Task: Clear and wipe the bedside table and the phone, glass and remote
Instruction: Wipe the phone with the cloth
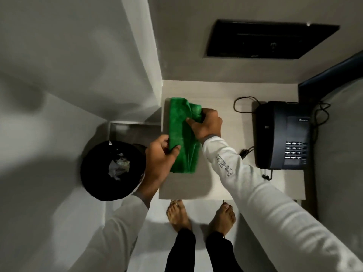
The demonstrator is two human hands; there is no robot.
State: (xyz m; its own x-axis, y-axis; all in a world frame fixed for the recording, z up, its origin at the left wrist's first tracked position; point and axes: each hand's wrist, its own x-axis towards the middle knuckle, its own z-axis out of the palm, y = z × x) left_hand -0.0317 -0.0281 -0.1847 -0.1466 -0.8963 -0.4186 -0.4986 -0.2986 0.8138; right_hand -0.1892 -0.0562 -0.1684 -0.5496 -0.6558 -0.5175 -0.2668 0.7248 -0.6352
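Observation:
A green cloth [181,130], folded into a long strip, lies on the left part of the pale bedside table [225,91]. My left hand [161,160] pinches its near left edge. My right hand [206,124] grips its far right corner. A dark corded phone [282,134] sits on the right side of the table, its cable looping behind and in front of it. No glass or remote is in view.
A black waste bin [102,173] with crumpled paper inside stands on the floor left of the table. A white wall corner is to the left, a dark wall panel [269,40] is above the table, and a bed edge [337,134] is at the right. My bare feet stand at the table's front edge.

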